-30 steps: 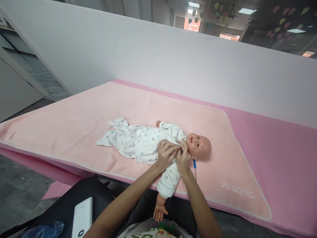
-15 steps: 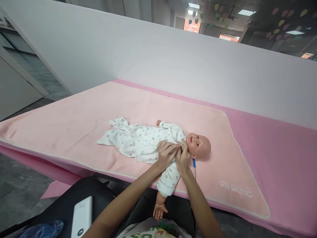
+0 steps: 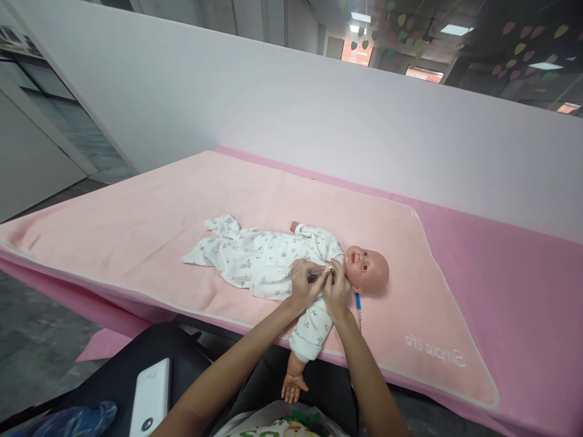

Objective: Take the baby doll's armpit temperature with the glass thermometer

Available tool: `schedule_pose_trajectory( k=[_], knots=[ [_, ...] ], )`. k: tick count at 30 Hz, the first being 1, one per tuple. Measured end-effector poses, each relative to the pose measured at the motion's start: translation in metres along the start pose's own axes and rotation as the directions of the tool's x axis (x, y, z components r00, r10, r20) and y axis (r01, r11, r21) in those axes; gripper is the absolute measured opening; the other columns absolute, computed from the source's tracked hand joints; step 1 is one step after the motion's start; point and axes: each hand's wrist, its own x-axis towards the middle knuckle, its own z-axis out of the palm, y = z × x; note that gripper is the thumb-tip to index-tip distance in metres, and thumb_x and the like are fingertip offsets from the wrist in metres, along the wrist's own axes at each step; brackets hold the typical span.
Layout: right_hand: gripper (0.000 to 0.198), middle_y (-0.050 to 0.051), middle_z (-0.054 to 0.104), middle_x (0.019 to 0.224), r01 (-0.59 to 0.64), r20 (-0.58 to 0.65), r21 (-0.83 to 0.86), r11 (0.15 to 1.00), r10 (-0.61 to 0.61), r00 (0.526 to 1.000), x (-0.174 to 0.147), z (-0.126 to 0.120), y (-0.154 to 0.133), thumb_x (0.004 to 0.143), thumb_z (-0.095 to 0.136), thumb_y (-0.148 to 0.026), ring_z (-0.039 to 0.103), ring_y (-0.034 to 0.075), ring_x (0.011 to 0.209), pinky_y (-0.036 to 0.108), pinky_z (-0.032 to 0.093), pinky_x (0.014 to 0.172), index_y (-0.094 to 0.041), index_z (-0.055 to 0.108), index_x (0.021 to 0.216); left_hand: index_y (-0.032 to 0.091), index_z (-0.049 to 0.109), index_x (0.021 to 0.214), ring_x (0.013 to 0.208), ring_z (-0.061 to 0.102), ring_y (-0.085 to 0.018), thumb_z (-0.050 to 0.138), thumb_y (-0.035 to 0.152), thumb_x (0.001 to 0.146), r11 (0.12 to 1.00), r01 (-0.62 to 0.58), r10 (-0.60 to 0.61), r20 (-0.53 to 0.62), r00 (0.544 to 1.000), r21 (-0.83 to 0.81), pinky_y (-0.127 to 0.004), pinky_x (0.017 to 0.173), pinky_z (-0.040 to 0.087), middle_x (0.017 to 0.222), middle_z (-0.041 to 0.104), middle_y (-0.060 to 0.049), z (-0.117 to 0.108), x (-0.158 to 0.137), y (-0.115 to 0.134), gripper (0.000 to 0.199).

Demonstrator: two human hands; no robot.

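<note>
A baby doll [image 3: 370,271] lies on its back on a pale pink mat [image 3: 150,212], its head to the right. It wears a white printed baby outfit [image 3: 273,255] with loose, empty-looking leg ends. My left hand [image 3: 306,284] and my right hand [image 3: 336,290] meet at the outfit's upper chest, just below the doll's chin. Both pinch the cloth there, fingertips close together; any fastener between them is too small to make out. One doll arm hangs over the table's near edge. Beside the doll's neck lies a thin thermometer-like stick [image 3: 359,311] with a blue end.
A brighter pink cover [image 3: 523,291] lies under the mat. Behind the table rises a white partition [image 3: 319,115] with glass above it. At the lower left, a white power bank [image 3: 151,397] rests on a black chair [image 3: 177,352], near a blue shiny item [image 3: 86,419].
My left fingers have shifted slightly, opening a gap between thumb and fingers while both hands stay at the outfit's chest. The whole view has moved a little.
</note>
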Motion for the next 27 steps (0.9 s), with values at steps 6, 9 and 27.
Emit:
schedule_pose_trajectory(
  k=[6, 9, 27],
  knots=[
    [0.024, 0.011, 0.065, 0.095, 0.011, 0.007, 0.073, 0.997, -0.011, 1.0, 0.0025, -0.0015, -0.0048, 0.086, 0.04, -0.017, 0.064, 0.016, 0.087, 0.026, 0.054, 0.074, -0.012, 0.052, 0.107, 0.018, 0.048, 0.075, 0.063, 0.048, -0.012, 0.065, 0.02, 0.075, 1.0, -0.004, 0.003, -0.023, 1.0, -0.009, -0.028, 0.061, 0.039, 0.066, 0.056, 0.002, -0.0008, 0.0008, 0.0011, 0.017],
    [0.025, 0.01, 0.065, 0.097, -0.032, 0.018, 0.116, 0.993, 0.03, 0.999, 0.0025, -0.002, -0.0057, 0.087, 0.038, -0.015, 0.063, 0.014, 0.089, 0.025, 0.054, 0.075, -0.012, 0.051, 0.108, 0.018, 0.048, 0.075, 0.063, 0.048, -0.012, 0.065, 0.019, 0.075, 1.0, -0.015, 0.015, -0.016, 1.0, -0.004, -0.029, 0.062, 0.038, 0.066, 0.056, 0.002, -0.0021, 0.0012, 0.002, 0.017],
    [0.027, 0.01, 0.066, 0.095, -0.042, 0.063, 0.147, 0.988, 0.033, 0.997, 0.0015, -0.0041, -0.0043, 0.085, 0.044, -0.02, 0.064, 0.016, 0.09, 0.028, 0.054, 0.077, -0.013, 0.049, 0.11, 0.019, 0.046, 0.074, 0.066, 0.051, -0.013, 0.06, 0.017, 0.079, 0.999, -0.045, 0.045, 0.062, 0.997, -0.003, -0.033, 0.067, 0.038, 0.072, 0.063, 0.001, -0.0046, -0.001, -0.0013, 0.015]
  ],
)
